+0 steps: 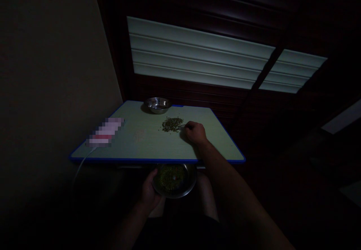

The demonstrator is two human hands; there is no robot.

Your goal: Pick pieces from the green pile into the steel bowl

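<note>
My left hand (150,191) grips the left rim of a metal bowl (180,195), held below the table's front edge above my lap. Small greenish grains (170,177), like beans or seeds, cover much of its bottom. On the table, my right hand (195,131) is closed on a small pale, shiny spoon-like utensil (182,127); most of it is hidden in my fingers. Its tip touches the right side of a loose, spread-out pile of similar grains (172,124). The dim light hides their exact kind.
A second metal bowl (158,106) stands at the back of the pale, blue-edged table (158,148). A blurred pinkish device (105,132) with a white cable (80,166) lies at the left. A wall rises on the left; dark slatted panels stand behind.
</note>
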